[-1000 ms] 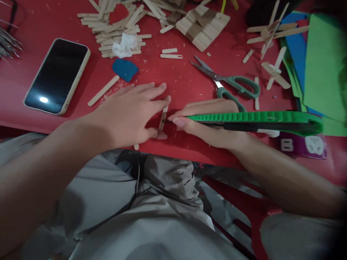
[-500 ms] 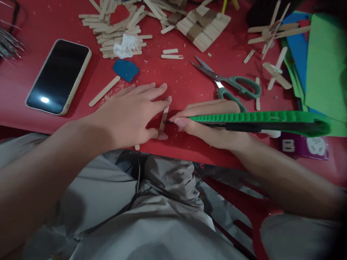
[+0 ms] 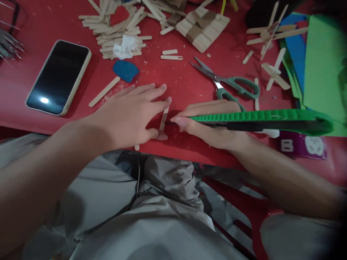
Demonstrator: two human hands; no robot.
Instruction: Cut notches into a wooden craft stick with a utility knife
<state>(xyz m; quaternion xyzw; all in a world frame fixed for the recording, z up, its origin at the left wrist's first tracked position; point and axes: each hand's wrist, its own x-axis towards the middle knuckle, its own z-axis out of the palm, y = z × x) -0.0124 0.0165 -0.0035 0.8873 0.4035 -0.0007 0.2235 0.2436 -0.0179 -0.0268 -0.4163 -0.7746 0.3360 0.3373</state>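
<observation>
My left hand (image 3: pixel 135 115) lies spread on the red table, its forefinger and thumb pinning the two ends of a short wooden craft stick (image 3: pixel 164 119). The tip of another stick (image 3: pixel 137 147) pokes out below this palm. Gripped in my right hand (image 3: pixel 214 133) is a green box cutter (image 3: pixel 260 116), its handle pointing right. The cutter's dark tip meets the pinned stick near its middle; whether it has cut in, I cannot tell. Just beyond the right hand, scissors (image 3: pixel 217 76) with grey-green handles rest with blades parted.
A phone (image 3: pixel 58 77) lies at the left, near a loose stick (image 3: pixel 104 91) and a blue scrap (image 3: pixel 125 70). Behind are piled craft sticks (image 3: pixel 108 39), crumpled tissue (image 3: pixel 125 47) and a woven stick piece (image 3: pixel 203 28). Coloured sheets (image 3: pixel 325 65) and a purple object (image 3: pixel 300 144) are rightward.
The box cutter's handle end has shifted very slightly right, with its tip still at the stick. My left hand stays in place.
</observation>
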